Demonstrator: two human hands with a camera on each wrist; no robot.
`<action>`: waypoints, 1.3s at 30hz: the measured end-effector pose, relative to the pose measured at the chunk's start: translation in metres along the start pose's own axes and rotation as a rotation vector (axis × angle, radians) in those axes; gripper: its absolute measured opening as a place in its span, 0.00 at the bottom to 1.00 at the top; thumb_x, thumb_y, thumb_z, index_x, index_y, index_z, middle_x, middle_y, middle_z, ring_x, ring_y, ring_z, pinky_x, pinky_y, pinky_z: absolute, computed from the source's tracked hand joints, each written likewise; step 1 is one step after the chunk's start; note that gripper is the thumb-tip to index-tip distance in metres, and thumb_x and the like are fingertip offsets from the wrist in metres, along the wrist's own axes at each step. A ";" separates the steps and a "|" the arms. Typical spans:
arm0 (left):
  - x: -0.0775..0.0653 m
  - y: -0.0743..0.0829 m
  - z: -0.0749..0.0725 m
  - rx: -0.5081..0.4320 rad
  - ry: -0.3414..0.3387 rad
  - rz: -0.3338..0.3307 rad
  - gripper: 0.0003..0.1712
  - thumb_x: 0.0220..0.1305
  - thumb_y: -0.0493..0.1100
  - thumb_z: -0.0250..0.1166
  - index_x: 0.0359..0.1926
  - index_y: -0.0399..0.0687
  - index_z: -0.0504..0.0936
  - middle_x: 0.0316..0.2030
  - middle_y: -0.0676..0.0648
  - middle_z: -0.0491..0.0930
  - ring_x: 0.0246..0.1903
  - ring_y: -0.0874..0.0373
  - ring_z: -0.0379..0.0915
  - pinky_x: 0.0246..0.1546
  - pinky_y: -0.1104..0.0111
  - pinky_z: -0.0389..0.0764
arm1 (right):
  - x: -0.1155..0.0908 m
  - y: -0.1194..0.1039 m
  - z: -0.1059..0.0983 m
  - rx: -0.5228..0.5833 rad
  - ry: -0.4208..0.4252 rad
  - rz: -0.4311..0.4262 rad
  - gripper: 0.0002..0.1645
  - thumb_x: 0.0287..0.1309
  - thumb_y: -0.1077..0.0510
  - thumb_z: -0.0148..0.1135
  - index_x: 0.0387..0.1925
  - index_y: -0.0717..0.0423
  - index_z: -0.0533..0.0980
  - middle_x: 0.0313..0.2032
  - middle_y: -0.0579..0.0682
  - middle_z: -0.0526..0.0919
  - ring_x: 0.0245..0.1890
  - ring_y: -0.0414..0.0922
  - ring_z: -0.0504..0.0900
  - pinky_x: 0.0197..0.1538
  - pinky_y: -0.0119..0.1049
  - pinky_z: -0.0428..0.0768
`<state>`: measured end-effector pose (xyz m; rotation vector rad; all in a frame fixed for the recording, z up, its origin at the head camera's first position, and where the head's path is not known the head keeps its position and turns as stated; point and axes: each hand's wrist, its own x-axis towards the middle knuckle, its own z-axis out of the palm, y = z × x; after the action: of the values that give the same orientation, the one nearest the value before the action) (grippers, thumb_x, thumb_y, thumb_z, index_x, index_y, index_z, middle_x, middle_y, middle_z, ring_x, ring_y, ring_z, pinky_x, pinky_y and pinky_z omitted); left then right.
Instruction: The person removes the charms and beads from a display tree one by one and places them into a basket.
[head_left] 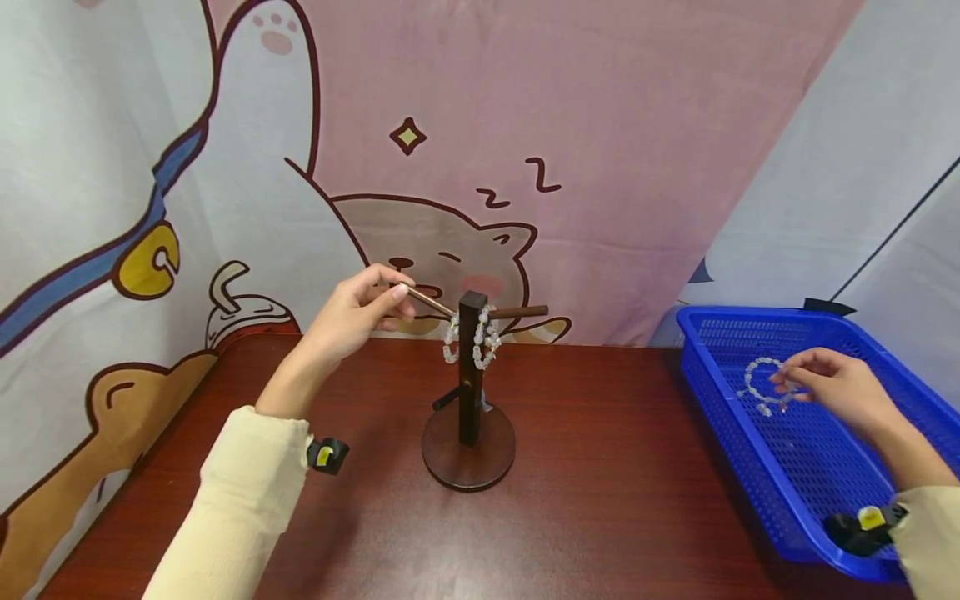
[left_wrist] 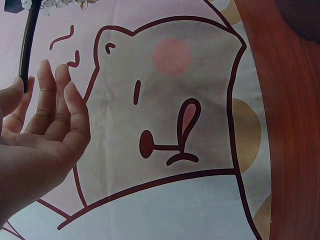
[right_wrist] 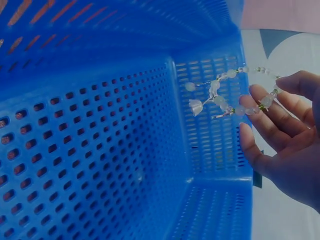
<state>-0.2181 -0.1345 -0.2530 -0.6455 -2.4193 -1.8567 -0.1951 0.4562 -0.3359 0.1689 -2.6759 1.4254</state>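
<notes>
A dark wooden jewelry stand [head_left: 468,375] with a round base and side pegs stands upright on the table. My left hand [head_left: 360,312] pinches the tip of its left upper peg [left_wrist: 29,45] between thumb and fingers. Several pale beaded bracelets [head_left: 486,346] hang on the pegs close to the post. Over the blue basket, my right hand [head_left: 836,387] pinches another beaded bracelet [right_wrist: 240,110] by one side. This one has clear and pale green beads, and small charms dangle from it, one shaped like a white flower [right_wrist: 195,107].
The blue perforated basket [head_left: 750,492] sits at the table's right side, and no other bracelet shows inside it. A reddish-brown wooden table [head_left: 600,483] carries both stand and basket. Behind hangs a cartoon-printed cloth [head_left: 637,125]. A lower peg [head_left: 447,397] juts from the post.
</notes>
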 end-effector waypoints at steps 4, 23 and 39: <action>0.000 0.000 0.000 0.007 0.000 -0.001 0.12 0.68 0.41 0.52 0.48 0.40 0.72 0.30 0.43 0.78 0.30 0.56 0.76 0.36 0.64 0.77 | -0.001 0.006 0.001 0.071 -0.033 -0.016 0.07 0.63 0.64 0.51 0.35 0.51 0.75 0.29 0.35 0.82 0.30 0.32 0.81 0.28 0.28 0.77; 0.000 0.002 0.000 0.014 -0.008 0.005 0.12 0.68 0.40 0.51 0.48 0.38 0.71 0.29 0.43 0.77 0.32 0.58 0.78 0.37 0.66 0.77 | 0.006 -0.049 -0.005 -0.057 -0.015 -0.043 0.12 0.64 0.63 0.51 0.41 0.40 0.70 0.32 0.29 0.79 0.31 0.28 0.78 0.28 0.27 0.77; 0.001 0.003 0.000 0.028 -0.008 0.008 0.12 0.68 0.40 0.51 0.48 0.37 0.72 0.30 0.42 0.77 0.31 0.58 0.77 0.36 0.67 0.77 | 0.024 -0.118 0.022 -0.208 -0.045 -0.105 0.07 0.62 0.60 0.55 0.41 0.47 0.72 0.28 0.31 0.80 0.28 0.31 0.80 0.28 0.26 0.76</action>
<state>-0.2179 -0.1336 -0.2504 -0.6613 -2.4387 -1.8172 -0.2020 0.3712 -0.2484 0.3209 -2.7828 1.1191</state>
